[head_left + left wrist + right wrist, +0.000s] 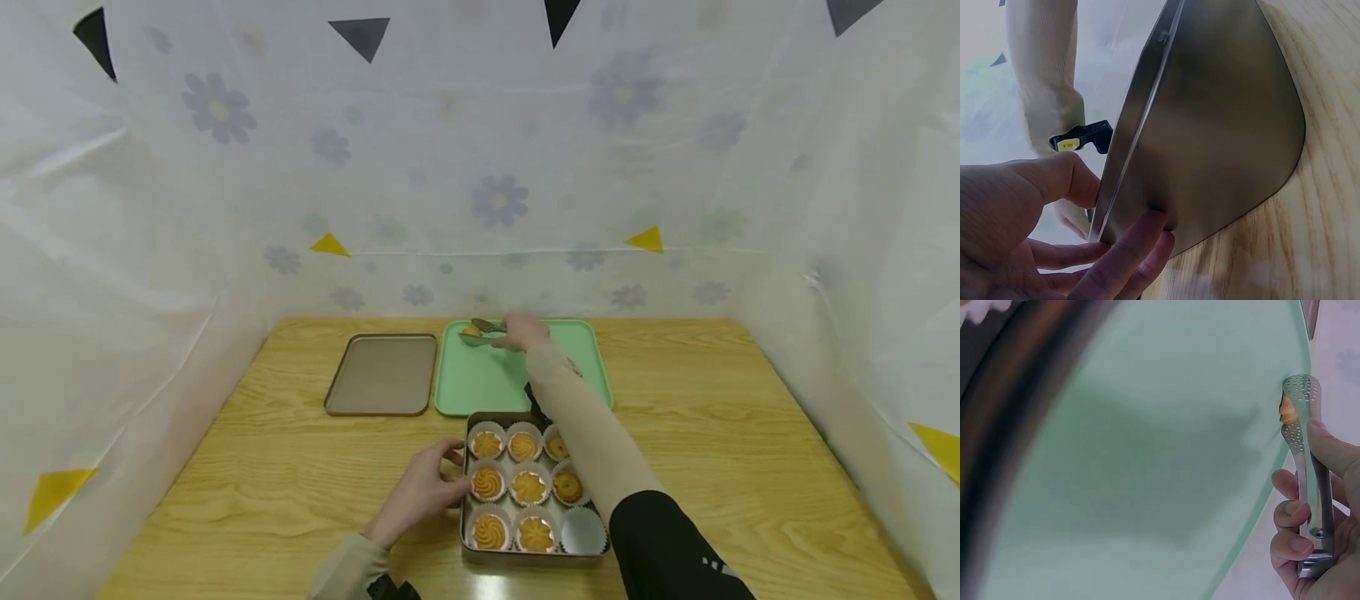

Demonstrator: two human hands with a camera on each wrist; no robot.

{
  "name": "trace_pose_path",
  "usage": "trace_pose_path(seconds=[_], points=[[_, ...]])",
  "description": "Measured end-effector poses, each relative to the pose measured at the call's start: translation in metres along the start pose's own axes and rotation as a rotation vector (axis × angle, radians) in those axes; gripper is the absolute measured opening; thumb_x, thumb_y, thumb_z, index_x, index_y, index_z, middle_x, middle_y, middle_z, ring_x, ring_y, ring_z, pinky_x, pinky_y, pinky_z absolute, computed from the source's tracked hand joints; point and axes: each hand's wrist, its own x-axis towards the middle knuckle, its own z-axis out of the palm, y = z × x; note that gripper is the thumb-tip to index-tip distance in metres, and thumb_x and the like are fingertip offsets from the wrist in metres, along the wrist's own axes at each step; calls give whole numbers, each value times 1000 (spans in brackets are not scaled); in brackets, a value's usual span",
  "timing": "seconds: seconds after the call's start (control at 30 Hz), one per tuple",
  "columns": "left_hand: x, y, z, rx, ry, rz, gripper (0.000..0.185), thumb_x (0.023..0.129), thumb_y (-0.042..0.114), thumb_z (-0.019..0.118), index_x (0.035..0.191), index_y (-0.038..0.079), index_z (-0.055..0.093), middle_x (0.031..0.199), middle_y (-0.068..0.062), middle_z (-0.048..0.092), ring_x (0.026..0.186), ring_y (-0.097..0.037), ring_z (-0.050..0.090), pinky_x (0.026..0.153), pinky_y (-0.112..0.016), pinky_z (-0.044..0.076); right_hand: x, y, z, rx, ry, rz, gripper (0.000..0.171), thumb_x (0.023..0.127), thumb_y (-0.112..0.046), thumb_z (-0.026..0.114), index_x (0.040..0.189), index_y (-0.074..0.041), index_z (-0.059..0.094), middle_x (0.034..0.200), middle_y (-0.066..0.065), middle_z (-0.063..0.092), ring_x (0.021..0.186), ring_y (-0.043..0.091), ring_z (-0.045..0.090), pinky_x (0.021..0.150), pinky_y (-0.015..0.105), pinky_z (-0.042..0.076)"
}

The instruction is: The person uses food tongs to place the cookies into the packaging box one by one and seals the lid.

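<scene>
My right hand [525, 331] grips metal serving tongs [1310, 481] with perforated ends, over the far left part of the green tray [480, 387]. A small golden cookie [1286, 410] sits between the tong ends; whether it touches the tray I cannot tell. My left hand [427, 487] holds the left wall of a rectangular metal tin [1222, 125], thumb at its rim and fingers against the outer side. Piped golden cookies [528, 487] in white paper cups fill most of the tin. A cup [582, 532] at its near right corner has no cookie.
A flat brown tray [386, 375] lies left of the green one on the wooden table [285, 492]. White flowered sheeting [420, 167] closes off the back and both sides. My right forearm [592, 425] crosses over the tin's right part.
</scene>
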Motion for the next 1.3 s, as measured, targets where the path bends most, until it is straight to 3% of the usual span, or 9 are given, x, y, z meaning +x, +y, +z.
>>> trace_pose_path(seconds=[0.33,0.7,0.83,0.93,1.0,1.13,1.2,1.3], points=[[2,1,2,-52,-8,-14,61,85,5,69,139,-12,46,114,-25,62,81,-19,70,63,-28,63,-7,2,-6,-31,-18,-40,55,96,-39,65,141,-8,57,144,11,59,122,30,63,92,47,58],[3,3,3,-53,-6,-20,61,84,5,70,138,-11,47,113,-25,62,80,-19,70,63,-29,63,-19,17,-14,-52,-64,-106,55,96,-38,66,139,-6,58,144,12,59,128,33,59,101,50,54],[5,4,3,-32,-6,-17,61,85,7,71,138,-10,48,113,-24,63,80,-19,70,62,-27,62,-24,25,-16,-71,-60,-126,52,95,-39,67,136,-6,62,141,12,61,107,27,64,88,41,56],[6,4,3,-7,2,-10,61,84,8,72,138,-10,49,112,-23,63,80,-20,69,62,-26,61,-28,29,-17,-71,-60,-139,49,95,-38,67,133,-7,65,139,12,63,85,19,57,72,34,47],[5,5,3,-4,4,-10,60,84,8,71,138,-10,49,112,-23,63,80,-20,69,62,-26,61,-31,31,-19,-56,-65,-145,48,95,-37,68,132,-7,66,139,12,63,81,18,55,70,34,44],[5,4,2,-6,1,-17,60,84,7,71,138,-10,49,112,-23,63,80,-19,69,62,-25,61,-39,36,-21,-47,-60,-154,50,95,-38,67,135,-7,64,140,13,63,101,26,67,84,41,57],[5,4,2,-1,4,-14,60,85,7,71,138,-10,49,112,-23,63,81,-19,69,62,-25,61,-43,38,-22,-52,-54,-163,51,96,-38,66,136,-6,63,139,14,63,114,30,66,92,47,57],[5,4,1,3,8,-14,60,84,8,72,137,-10,50,112,-24,63,81,-19,69,62,-25,61,-48,42,-24,-49,-53,-173,52,96,-37,66,136,-5,62,138,15,64,118,32,65,96,49,57]])
